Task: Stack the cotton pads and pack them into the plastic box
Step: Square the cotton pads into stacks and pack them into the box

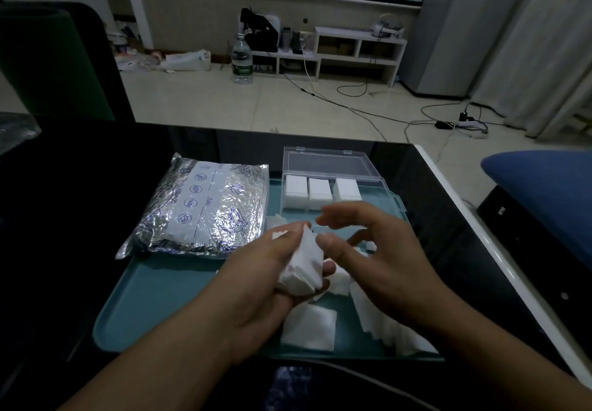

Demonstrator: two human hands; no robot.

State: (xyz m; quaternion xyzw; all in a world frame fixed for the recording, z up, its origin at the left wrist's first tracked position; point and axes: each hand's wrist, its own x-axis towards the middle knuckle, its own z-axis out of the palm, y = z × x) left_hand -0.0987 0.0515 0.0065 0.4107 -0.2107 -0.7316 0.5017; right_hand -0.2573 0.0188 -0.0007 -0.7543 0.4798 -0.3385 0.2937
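Note:
My left hand (262, 269) grips a thick stack of white square cotton pads (304, 266) above the teal tray (150, 301). Just right of the stack hovers my right hand (378, 250), its fingers loosely curled and holding nothing, its thumb close to the stack's edge. A clear plastic box (339, 186) stands open at the back of the tray, with three white pad stacks (320, 191) inside and its lid tilted back. Loose pads lie on the tray under my hands: a small pile (310, 327) near the front and a fanned row (381, 324) at the right.
A crinkled silver foil bag (198, 209) with blue print lies on the tray's left part. The tray rests on a dark glass table (64, 218) with a white right edge (474, 234). A blue cushion (544, 193) sits to the right, beyond the table.

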